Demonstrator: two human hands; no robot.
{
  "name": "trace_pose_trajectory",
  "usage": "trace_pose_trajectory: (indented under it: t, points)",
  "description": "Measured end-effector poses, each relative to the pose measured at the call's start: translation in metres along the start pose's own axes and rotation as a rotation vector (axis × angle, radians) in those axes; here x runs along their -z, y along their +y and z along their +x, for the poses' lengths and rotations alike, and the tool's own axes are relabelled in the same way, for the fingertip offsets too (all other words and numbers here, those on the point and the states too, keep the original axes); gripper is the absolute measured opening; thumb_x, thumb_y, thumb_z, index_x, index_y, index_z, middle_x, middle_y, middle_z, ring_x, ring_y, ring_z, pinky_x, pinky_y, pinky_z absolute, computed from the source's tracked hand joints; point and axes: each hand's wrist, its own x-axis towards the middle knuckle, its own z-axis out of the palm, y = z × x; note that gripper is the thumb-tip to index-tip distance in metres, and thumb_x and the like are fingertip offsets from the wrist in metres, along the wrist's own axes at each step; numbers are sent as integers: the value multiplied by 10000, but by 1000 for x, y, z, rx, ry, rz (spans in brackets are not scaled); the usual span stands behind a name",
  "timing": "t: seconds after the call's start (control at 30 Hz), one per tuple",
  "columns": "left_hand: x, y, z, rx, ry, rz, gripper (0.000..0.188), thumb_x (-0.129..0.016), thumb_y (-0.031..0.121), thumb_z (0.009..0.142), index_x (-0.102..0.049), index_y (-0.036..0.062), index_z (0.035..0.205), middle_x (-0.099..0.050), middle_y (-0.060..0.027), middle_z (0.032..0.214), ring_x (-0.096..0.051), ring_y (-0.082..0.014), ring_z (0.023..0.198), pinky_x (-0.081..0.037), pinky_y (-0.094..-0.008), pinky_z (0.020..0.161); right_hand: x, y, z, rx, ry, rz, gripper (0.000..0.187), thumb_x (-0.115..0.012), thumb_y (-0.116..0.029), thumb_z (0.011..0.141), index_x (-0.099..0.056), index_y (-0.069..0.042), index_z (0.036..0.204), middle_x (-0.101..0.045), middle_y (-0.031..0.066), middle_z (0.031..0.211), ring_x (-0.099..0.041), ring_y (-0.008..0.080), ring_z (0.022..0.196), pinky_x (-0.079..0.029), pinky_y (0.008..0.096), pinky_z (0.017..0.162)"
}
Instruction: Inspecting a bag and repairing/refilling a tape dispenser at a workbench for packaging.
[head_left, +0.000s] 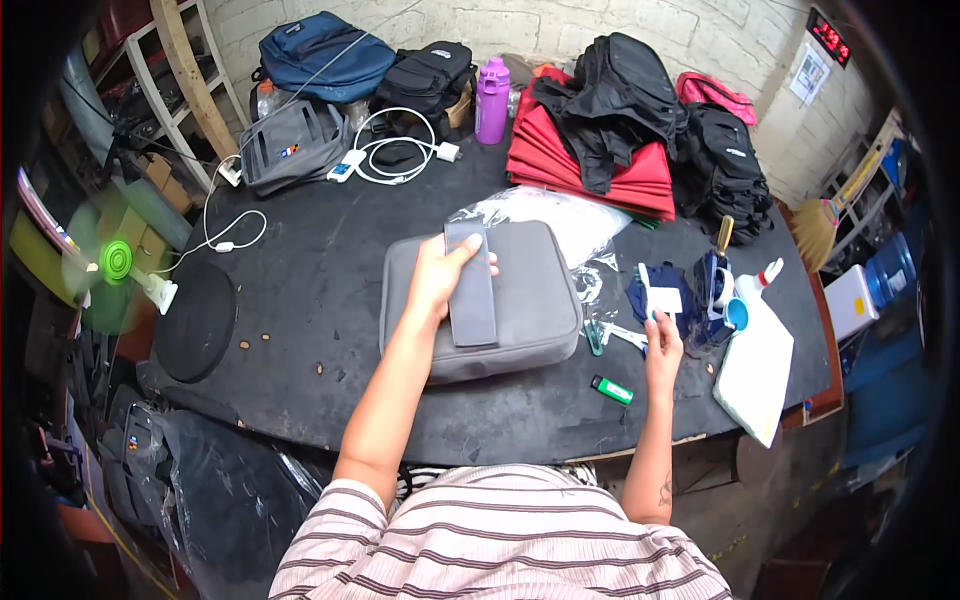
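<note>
Two grips, one grey bag (535, 290)

Clock centred on bag, 12 = far side. Bag lay broad side up on the black table (300, 400), toward the near edge, probably for easy reach. Left hand (437, 278) at 11 o'clock had the grey strap (473, 320) pinched: thumb on top, fingers passing beneath, tips poking out at the strap's 3 o'clock side. That wrap likely kept the strap under control

Right hand (662, 350) sat between 3 and 4 o'clock, fingers bunched at the near end of a slim white item (645, 285); could not tell whether pinched or only touched. Teal snips (593, 338) and a green item with a black end (612, 390) lay between hand and bag, presumably parked within reach

Clear plastic (550, 210) at 1, red stack (600, 180) beyond it. Purple bottle (491, 100) stood at 12, white cable (390, 150) coiled at 11, black disc (195, 322) at 9, maybe pushed outward to leave working room
</note>
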Motion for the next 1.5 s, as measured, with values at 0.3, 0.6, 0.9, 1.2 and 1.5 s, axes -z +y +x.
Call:
trace_pose_trajectory:
  t: [0.3, 0.6, 0.9, 1.2, 1.5]
  points:
    - [37, -38, -50, 335, -214, 96, 351, -620, 264, 878, -573, -8, 1095, -641, -63, 1004, -588, -131, 928, -447, -264, 835, -3, -92, 1, 384, -381, -309, 119, -614, -55, 804, -660, -31, 911, -538, 73, 725, -532, 196, 693, -391, 290, 592]
    - [15, -67, -73, 72, -37, 211, 186, -489, 20, 909, -353, 42, 1034, -590, -59, 804, -527, -59, 649, -431, -217, 549, -60, -129, -42, 582, -605, -384, 137, -728, -220, 701, -673, -106, 755, -543, 30, 661, -560, 221, 605, -431, 349, 601]
    - [8, -61, -64, 180, -48, 140, 166, -478, 18, 906, -339, 50, 992, -602, -101, 864, -595, -131, 718, -497, -274, 541, -64, -118, -40, 623, -557, -415, 130, -738, -202, 683, -670, -109, 744, -550, 18, 687, -543, 218, 609, -415, 341, 579]
    - [67, -28, -91, -324, 276, 437, 234, -542, 2, 853, -557, 4, 1087, -601, -89, 1064, -565, -170, 1033, -443, -288, 905, 51, 8, -30, 33, -136, -499, 124, -638, -134, 826, -617, -21, 873, -594, 67, 777, -561, 189, 763, -425, 323, 742]
    - [106, -74, -151, -233, 323, 1128, 542, -648, 35, 651, -556, 53, 1184, -488, -140, 1184, -424, -324, 1106, -344, -386, 979, -17, -60, -71, 390, -259, -618, 298, -650, -14, 722, -579, -60, 1007, -520, 116, 992, -456, 321, 957, -365, 426, 853]
